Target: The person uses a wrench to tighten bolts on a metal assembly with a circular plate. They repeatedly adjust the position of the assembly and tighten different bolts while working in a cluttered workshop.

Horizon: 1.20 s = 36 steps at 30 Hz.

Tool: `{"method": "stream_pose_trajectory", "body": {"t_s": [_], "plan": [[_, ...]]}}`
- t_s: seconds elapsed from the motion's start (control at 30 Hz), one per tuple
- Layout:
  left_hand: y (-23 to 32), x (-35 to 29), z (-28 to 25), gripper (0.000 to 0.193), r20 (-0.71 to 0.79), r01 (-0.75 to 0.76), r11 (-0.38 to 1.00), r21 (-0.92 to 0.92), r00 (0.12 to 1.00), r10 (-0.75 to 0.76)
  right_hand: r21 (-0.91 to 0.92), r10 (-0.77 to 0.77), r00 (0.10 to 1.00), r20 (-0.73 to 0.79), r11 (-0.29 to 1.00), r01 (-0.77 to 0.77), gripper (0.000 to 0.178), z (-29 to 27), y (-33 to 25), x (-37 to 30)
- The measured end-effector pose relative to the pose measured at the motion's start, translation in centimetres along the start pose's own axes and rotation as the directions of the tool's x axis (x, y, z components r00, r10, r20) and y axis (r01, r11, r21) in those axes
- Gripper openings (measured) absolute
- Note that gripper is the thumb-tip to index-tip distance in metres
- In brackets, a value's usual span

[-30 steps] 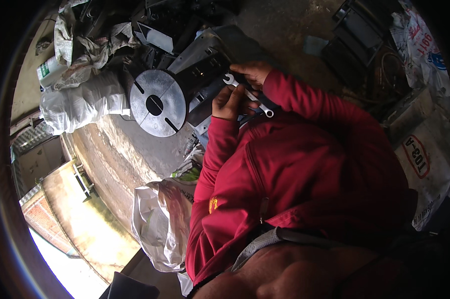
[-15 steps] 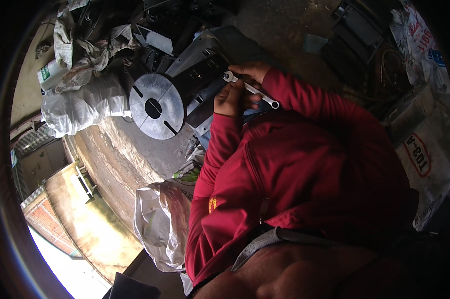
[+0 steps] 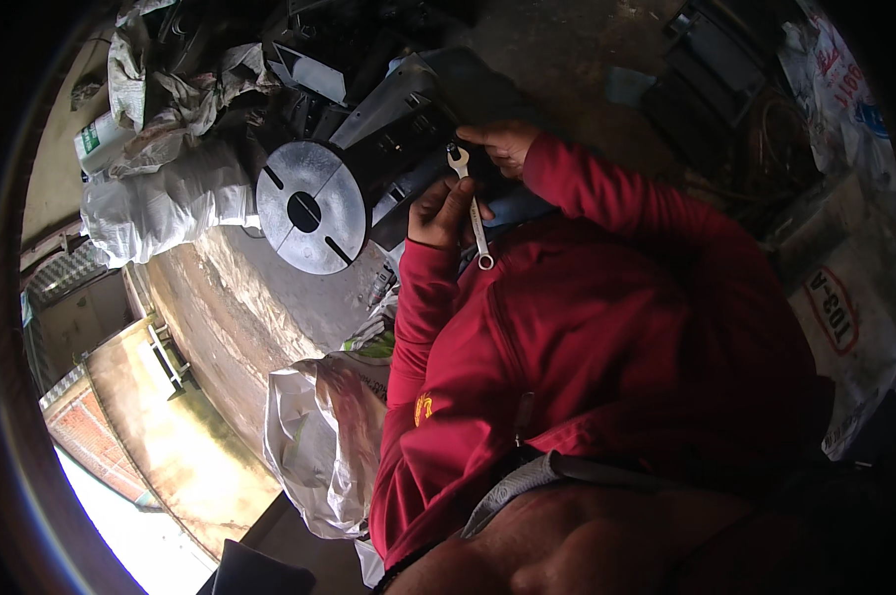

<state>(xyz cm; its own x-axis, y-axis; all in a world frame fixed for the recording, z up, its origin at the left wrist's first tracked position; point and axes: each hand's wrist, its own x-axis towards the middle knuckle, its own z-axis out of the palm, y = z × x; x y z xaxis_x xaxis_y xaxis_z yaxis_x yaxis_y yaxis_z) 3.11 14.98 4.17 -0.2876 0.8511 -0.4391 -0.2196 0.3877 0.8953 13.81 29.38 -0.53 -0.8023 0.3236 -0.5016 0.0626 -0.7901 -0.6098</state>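
**Left hand gripping, right hand close by, at the wrench**

The left forearm rises on the left side of the wrench, in a red sleeve down to the wrist. The left thumb presses on its shaft, and some fingertips of this hand show on its right side. The right forearm, also in a red sleeve, comes from the right of the wrench. The right index finger is extended leftward, just beyond its open end; the other fingers are bent, and their contact I cannot tell.
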Motion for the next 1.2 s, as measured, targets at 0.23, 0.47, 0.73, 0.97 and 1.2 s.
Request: {"method": "stream_pose_trajectory", "body": {"t_s": [0.23, 0.47, 0.73, 0.97, 1.2], "plan": [[-0.7, 1.5, 3.2, 0.028, -0.001, -0.038, 0.972, -0.232, 0.999, 0.039, 0.029, -0.022, 0.994, 0.103, 0.999, 0.019, 0.032, -2.2, 2.5, 2.1], [-1.4, 2.0, 0.4, 0.026, -0.023, -0.082, 0.976, -0.201, 0.997, 0.079, 0.010, -0.013, 1.000, 0.006, 1.000, 0.013, 0.037, 0.2, -0.4, -0.7], [0.5, -0.9, -1.6, 0.028, -0.090, -0.119, 0.993, 0.022, 0.989, 0.121, 0.040, -0.031, 0.999, 0.026, 0.999, 0.030, 0.031, -0.9, 0.8, 0.7], [0.3, 0.8, 1.3, 0.027, 0.009, 0.012, 1.000, 0.019, 1.000, -0.012, -0.060, -0.096, 0.994, 0.061, 0.993, 0.099, 0.032, -0.9, 1.0, 0.6], [-0.7, 2.0, 3.4, 0.028, -0.062, 0.010, 0.966, -0.257, 0.998, -0.027, 0.062, 0.007, 0.992, 0.129, 0.998, -0.015, 0.035, -1.2, 1.0, 0.4]]}}
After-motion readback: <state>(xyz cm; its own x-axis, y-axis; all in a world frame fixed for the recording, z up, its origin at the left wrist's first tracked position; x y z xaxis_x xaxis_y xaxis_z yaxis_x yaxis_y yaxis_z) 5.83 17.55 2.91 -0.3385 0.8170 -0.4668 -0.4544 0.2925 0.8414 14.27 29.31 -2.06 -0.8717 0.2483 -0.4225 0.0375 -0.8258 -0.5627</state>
